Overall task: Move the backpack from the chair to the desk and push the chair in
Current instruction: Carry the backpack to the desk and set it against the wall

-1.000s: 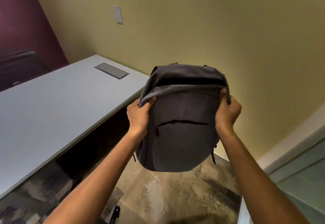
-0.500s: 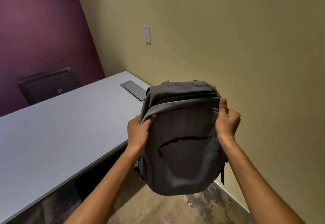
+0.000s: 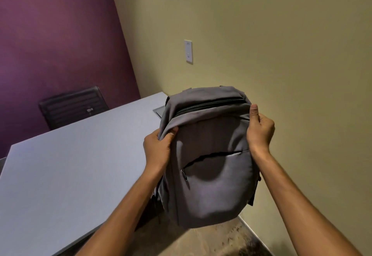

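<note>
A grey backpack (image 3: 211, 167) hangs upright in the air in front of me, its front pocket zipper facing me. My left hand (image 3: 158, 147) grips its upper left side and my right hand (image 3: 259, 129) grips its upper right side. The pack hovers at the right end of the white desk (image 3: 70, 165), its bottom over the floor just past the desk's near edge. The chair the backpack came from is out of view.
A black chair (image 3: 74, 105) stands behind the desk against the purple wall. A grey cable hatch (image 3: 158, 112) in the desktop peeks out behind the backpack. The beige wall with a white plate (image 3: 188, 51) is close on the right. Patterned carpet (image 3: 211, 241) lies below.
The view has swung left and up, bringing the desk and black chair further into sight. The backpack, held in both hands, now sits closer to the desk's right end.
</note>
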